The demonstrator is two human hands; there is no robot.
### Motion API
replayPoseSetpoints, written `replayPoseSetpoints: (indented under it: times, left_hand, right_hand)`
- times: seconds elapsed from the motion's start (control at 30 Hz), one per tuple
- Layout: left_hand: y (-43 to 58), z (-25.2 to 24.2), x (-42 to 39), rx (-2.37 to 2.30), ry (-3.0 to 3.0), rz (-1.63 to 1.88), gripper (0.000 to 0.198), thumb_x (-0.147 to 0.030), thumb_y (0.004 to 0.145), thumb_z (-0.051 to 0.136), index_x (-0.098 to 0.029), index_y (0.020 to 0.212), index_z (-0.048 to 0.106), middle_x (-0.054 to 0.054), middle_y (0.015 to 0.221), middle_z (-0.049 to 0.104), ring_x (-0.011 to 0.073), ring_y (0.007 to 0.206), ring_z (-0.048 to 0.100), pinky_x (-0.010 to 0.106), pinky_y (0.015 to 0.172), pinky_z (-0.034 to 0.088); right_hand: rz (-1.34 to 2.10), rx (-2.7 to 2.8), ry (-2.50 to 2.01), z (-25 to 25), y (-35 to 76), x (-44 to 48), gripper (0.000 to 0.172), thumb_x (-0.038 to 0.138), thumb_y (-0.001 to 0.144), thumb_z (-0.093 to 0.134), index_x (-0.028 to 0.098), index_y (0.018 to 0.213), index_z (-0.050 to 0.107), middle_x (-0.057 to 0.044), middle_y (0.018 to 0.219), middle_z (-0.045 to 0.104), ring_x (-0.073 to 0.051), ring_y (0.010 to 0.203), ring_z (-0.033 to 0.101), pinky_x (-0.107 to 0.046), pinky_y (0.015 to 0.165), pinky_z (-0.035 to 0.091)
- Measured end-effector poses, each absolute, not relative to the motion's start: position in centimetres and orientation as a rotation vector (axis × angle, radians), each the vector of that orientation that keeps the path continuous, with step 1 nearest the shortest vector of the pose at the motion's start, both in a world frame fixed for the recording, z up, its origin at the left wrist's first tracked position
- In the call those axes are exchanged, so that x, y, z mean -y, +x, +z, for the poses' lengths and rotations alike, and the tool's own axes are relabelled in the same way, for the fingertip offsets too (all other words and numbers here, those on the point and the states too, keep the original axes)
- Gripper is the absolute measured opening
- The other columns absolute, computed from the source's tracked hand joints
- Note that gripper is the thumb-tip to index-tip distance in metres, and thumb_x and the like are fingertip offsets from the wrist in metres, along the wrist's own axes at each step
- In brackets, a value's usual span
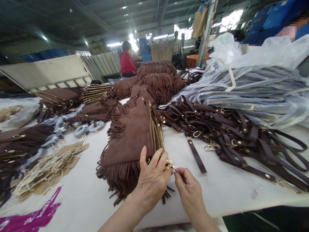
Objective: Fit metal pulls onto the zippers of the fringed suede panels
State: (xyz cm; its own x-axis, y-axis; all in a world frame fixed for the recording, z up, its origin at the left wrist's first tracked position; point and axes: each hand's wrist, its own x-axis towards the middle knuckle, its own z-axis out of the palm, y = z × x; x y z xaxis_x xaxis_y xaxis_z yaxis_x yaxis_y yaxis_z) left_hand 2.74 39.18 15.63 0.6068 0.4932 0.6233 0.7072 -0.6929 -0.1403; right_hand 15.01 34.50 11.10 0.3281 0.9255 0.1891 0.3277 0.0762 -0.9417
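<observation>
A stack of brown fringed pouches (pixel 130 132) lies in front of me, their gold zippers (pixel 154 129) lined up along the right side. My left hand (pixel 154 175) rests on the near right corner of the stack, fingers spread over the top pouch and its zipper ends. Just right of it, my right hand (pixel 189 190) pinches at a small piece beside the gold metal hardware (pixel 171 163). What exactly sits between its fingertips is too small to make out. A short dark leather strap (pixel 196 156) with a metal ring lies beyond the right hand.
Dark leather straps with gold clasps (pixel 217 135) are heaped on the right. Behind them lie plastic-wrapped straps (pixel 253 90). String tags (pixel 45 170) and a purple printed bag (pixel 36 212) lie left. More fringed pouches (pixel 156 77) are piled behind. A person in red (pixel 127 61) is farther back.
</observation>
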Motion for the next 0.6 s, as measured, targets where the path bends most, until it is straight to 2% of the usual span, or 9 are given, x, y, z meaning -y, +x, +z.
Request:
replayPoseSetpoints:
  times: [0.1, 0.2, 0.4, 0.6]
  left_hand:
    - [2.79, 15.66, -39.14, 0.968, -2.464, -0.787, 0.023, -0.026, 0.087, 0.046, -0.019, 0.072, 0.062, 0.006, 0.108, 0.061, 0.0225, 0.113, 0.047, 0.057, 0.108, 0.006]
    - [2.71, 15.66, -39.14, 0.955, -2.473, -0.771, 0.019, -0.026, 0.085, 0.049, -0.018, 0.073, 0.062, 0.007, 0.110, 0.061, 0.0232, 0.115, 0.046, 0.058, 0.108, 0.006]
    - [2.69, 15.76, -39.11, 0.954, -2.463, -0.778, 0.030, -0.025, 0.089, 0.038, -0.019, 0.074, 0.063, 0.006, 0.109, 0.061, 0.0223, 0.113, 0.047, 0.056, 0.108, 0.007]
    - [2.69, 15.75, -39.15, 0.951, -2.465, -0.785, 0.031, -0.023, 0.090, 0.036, -0.019, 0.073, 0.062, 0.006, 0.109, 0.061, 0.0224, 0.113, 0.047, 0.057, 0.108, 0.007]
  right_hand:
    - [0.827, 1.089, -1.502, 11.33, 15.16, -34.53, 0.030, 0.044, 0.080, 0.045, 0.016, 0.076, 0.058, 0.000, 0.057, 0.054, -0.013, 0.050, 0.047, -0.022, 0.045, 0.039]
    - [0.846, 1.064, -1.482, 11.44, 15.36, -34.49, 0.031, 0.045, 0.079, 0.047, 0.016, 0.076, 0.058, 0.000, 0.057, 0.053, -0.013, 0.050, 0.046, -0.022, 0.046, 0.038]
    - [0.857, 1.236, -1.340, 10.83, 15.47, -34.01, 0.026, 0.038, 0.087, 0.044, 0.017, 0.091, 0.060, -0.002, 0.074, 0.059, -0.012, 0.061, 0.051, -0.021, 0.054, 0.041]
    - [0.880, 1.241, -1.289, 10.69, 15.21, -33.74, 0.023, 0.034, 0.088, 0.045, 0.018, 0.096, 0.060, -0.002, 0.080, 0.060, -0.012, 0.067, 0.054, -0.021, 0.059, 0.043]
